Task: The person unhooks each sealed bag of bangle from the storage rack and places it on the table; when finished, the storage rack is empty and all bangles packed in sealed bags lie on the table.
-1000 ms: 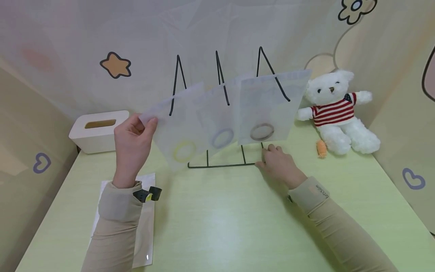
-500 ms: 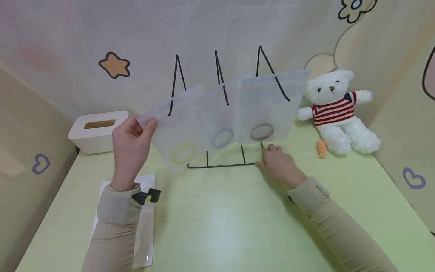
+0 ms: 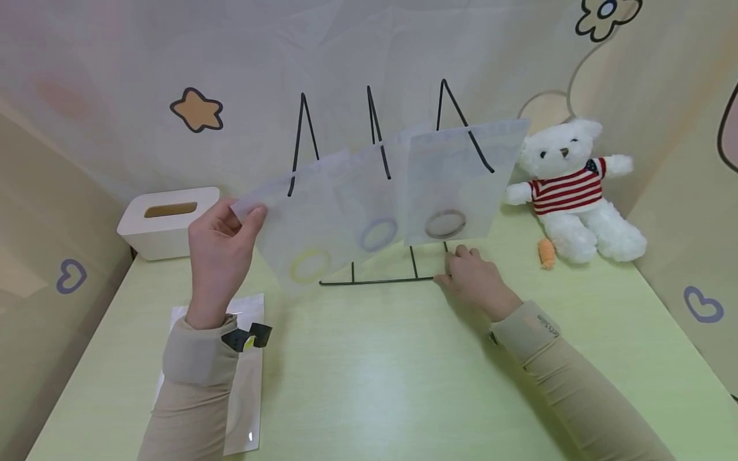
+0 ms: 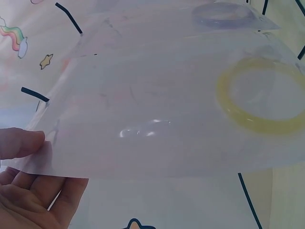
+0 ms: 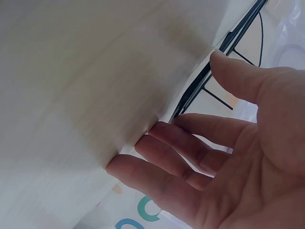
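My left hand [image 3: 221, 259] pinches the upper left corner of a frosted plastic bag [image 3: 302, 221] between thumb and fingers. A yellow ring [image 4: 228, 102] shows through this bag, which hangs tilted on the left hook of a black wire rack [image 3: 380, 280]. Beside it, on the middle hook, hangs a similar bag [image 3: 357, 186] with a pale purple ring [image 3: 378, 234]. A third bag [image 3: 461, 173], holding a brownish ring [image 3: 445, 224], is on the right hook. Down at the rack's base, my right hand [image 3: 475, 282] holds the front right corner, its fingertips touching the table.
A white tissue box [image 3: 167, 237] stands at the back left. Partly under the left forearm lies a flat whitish plastic packet [image 3: 245, 397]. At the back right sits a white teddy bear [image 3: 567, 192] in a striped shirt, a small orange object [image 3: 546, 253] by its foot.
My left hand has shifted slightly left and down with the corner of its bag, whose top edge now sits lower on the left hook. The right hand and rack have stayed put.
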Motion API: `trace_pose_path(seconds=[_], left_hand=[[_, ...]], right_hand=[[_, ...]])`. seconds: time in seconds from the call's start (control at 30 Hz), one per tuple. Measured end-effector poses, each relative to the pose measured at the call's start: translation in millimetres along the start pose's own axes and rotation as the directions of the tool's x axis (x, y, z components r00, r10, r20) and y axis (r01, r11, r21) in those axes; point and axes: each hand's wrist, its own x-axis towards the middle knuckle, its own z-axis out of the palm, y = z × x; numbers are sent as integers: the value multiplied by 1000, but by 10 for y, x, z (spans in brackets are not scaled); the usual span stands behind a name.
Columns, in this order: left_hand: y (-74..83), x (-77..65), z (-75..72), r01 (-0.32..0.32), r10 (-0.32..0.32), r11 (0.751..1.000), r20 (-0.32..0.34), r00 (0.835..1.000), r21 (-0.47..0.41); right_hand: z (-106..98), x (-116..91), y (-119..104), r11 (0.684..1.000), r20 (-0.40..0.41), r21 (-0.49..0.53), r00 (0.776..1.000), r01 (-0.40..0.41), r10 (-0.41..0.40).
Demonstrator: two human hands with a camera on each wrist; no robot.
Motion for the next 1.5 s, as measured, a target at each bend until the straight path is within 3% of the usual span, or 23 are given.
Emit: trace_pose_path(seconds=[0.93, 1.5], left_hand=[[-18, -87, -57, -17, 17, 1000, -14, 1000, -26], [28, -135, -65, -24, 21, 996, -32, 999, -85]], right_hand=[[19, -11, 2, 1000, -6, 17, 1000, -4, 4], [39, -7, 24, 1000, -15, 31, 1000, 4, -4]])
